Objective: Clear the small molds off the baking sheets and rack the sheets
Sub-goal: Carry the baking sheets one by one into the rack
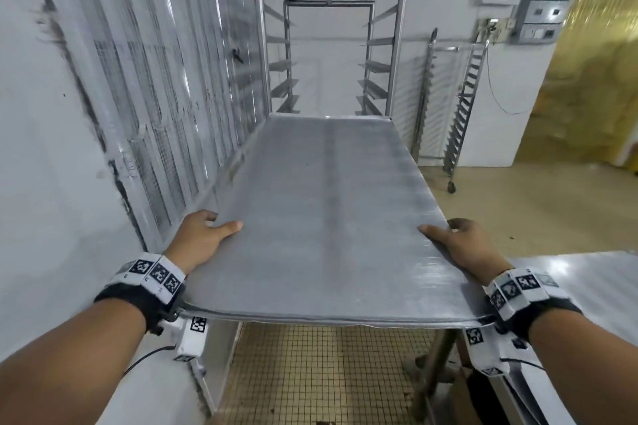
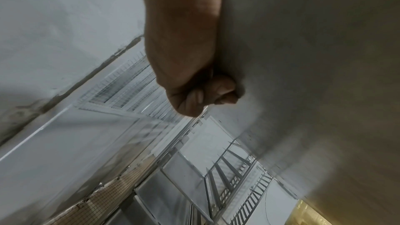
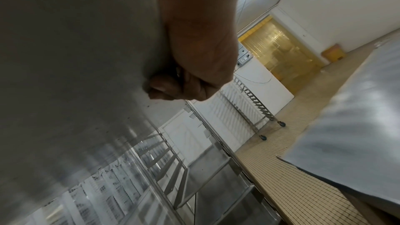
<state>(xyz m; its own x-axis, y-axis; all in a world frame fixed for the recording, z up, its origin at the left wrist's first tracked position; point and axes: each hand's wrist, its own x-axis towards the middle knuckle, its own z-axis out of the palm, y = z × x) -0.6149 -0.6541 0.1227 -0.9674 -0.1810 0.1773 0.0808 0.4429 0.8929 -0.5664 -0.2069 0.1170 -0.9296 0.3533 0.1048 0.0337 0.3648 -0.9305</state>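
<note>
From above, my left hand and right hand pinch the bare baking sheet by its near side edges, level, nosing into the rack; it looks stiff, light, slick. Both wrist views show fingers curled beneath the sheet, the right ones too.

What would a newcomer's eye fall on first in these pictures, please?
First, the big empty baking sheet filling the middle of the head view, gripped at its near corners by the left hand and right hand. Straight ahead stands the tall steel rack with bare runners, and a yellow strip curtain glows at far right.
</note>
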